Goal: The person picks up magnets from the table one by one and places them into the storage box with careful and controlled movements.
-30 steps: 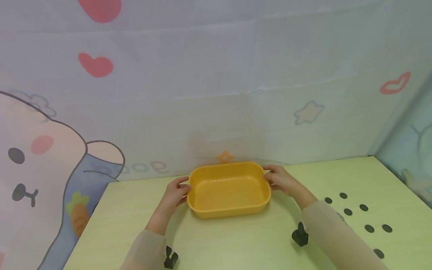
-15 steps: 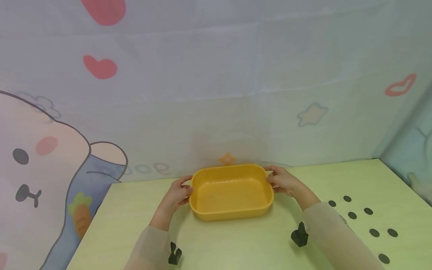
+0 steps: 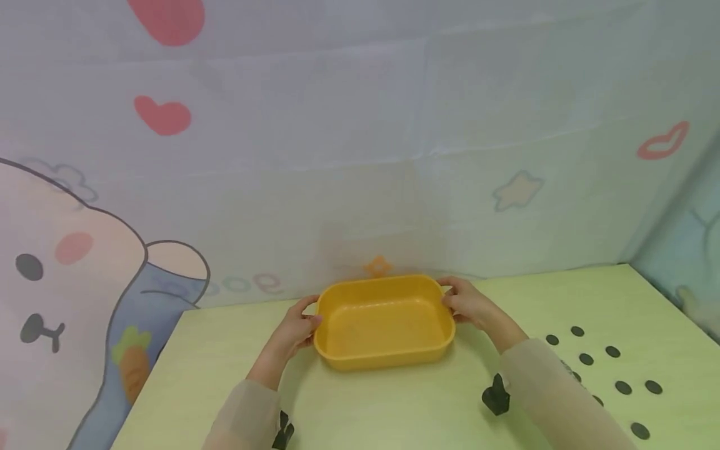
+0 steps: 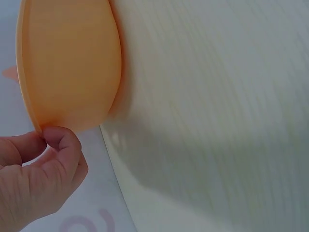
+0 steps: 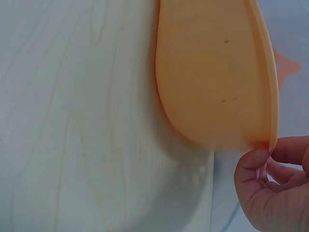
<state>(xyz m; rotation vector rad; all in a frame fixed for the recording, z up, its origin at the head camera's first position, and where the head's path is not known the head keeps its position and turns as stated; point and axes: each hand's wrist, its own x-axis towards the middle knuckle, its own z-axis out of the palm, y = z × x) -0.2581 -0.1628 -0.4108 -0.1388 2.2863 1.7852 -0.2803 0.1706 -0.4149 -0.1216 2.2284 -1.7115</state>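
Note:
A yellow plastic basin (image 3: 385, 325), rectangular with rounded corners and nothing inside, is at the back of the table near the cloth wall. My left hand (image 3: 295, 328) pinches its left rim between thumb and fingers. At the opposite end, my right hand (image 3: 471, 306) pinches the right rim the same way. Both wrist views show the basin's side wall, orange in that light, with the left thumb and finger (image 4: 53, 142) and the right thumb and finger (image 5: 265, 157) meeting at its edge. Whether its bottom touches the table cannot be told.
Several small black discs (image 3: 623, 387) lie scattered on the right side of the pale green table (image 3: 382, 406). Behind it hangs a printed cloth (image 3: 337, 125) with hearts and a cartoon bear. Black mounts (image 3: 496, 395) sit at my wrists.
Both hands keep their pinch on the basin's rim. Basin and background shift slightly together in the view; little else differs.

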